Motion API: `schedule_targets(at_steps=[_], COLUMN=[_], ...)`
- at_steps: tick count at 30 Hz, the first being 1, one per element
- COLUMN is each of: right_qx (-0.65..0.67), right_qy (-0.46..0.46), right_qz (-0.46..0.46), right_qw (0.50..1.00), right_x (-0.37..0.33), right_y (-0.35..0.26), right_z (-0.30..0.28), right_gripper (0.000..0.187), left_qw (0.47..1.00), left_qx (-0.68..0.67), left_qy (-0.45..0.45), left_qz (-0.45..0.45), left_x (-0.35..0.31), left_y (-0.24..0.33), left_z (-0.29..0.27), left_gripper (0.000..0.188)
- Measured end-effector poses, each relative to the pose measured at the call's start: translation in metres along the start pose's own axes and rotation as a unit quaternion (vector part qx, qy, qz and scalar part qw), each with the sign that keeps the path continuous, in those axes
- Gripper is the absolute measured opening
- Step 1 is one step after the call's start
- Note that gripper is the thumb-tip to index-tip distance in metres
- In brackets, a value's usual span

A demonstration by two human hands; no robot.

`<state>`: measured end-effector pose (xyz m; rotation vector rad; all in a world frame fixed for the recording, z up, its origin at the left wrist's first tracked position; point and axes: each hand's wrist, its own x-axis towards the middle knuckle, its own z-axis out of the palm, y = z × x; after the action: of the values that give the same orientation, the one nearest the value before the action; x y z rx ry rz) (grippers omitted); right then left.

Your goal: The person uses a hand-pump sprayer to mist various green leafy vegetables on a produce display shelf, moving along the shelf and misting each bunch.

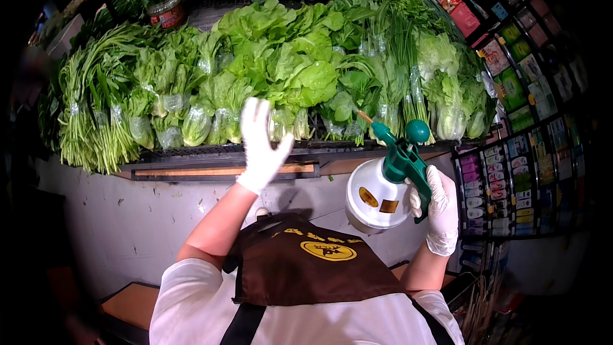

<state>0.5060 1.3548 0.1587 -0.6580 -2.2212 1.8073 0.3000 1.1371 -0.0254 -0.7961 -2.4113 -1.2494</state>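
My right hand (440, 207), in a white glove, is wrapped round the green handle of a pump spray bottle (369, 195). The bottle has a white body, a green head and a round green pump knob. Its orange-tipped nozzle points up and left toward the leafy greens. My gloved left hand (262, 140) is raised with its fingers stretched out and the thumb apart, holding nothing. It is nearest to the front row of lettuce (230, 92); whether the fingertips touch the leaves I cannot tell. Broad light-green leaves (310, 76) lie just beyond it.
Bundles of long-stemmed greens (96, 108) hang over the display's left front edge. Taped lettuce heads (447, 102) stand at its right end. A jar (167, 13) sits at the back left. Shelves of packaged goods (511, 179) line the right side. Leaf scraps dot the grey floor (166, 217).
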Motion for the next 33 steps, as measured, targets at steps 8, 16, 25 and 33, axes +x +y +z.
schedule_targets(at_steps=[8, 16, 25, 33], right_qx=[0.095, 0.022, 0.025, -0.08], right_qy=[0.151, 0.079, 0.054, 0.175], right_qz=[-0.041, -0.055, 0.025, 0.001], right_qw=[0.983, 0.995, 0.998, 0.981], right_x=[-0.002, -0.011, -0.029, -0.075], right_y=[-0.007, -0.017, 0.002, 0.008], right_z=[0.009, 0.013, -0.006, -0.027], right_gripper=[0.046, 0.036, 0.038, 0.036], left_qw=[0.697, 0.66, 0.707, 0.641], left_qx=[-0.566, -0.544, -0.187, -0.242], left_qy=[-0.44, -0.518, -0.68, -0.714], left_qz=[-0.024, -0.009, 0.053, 0.143], left_x=[-0.011, -0.011, -0.027, -0.051], left_y=[0.118, 0.127, 0.119, 0.163], left_z=[0.068, 0.054, 0.044, 0.114], left_gripper=[0.114, 0.113, 0.093, 0.09])
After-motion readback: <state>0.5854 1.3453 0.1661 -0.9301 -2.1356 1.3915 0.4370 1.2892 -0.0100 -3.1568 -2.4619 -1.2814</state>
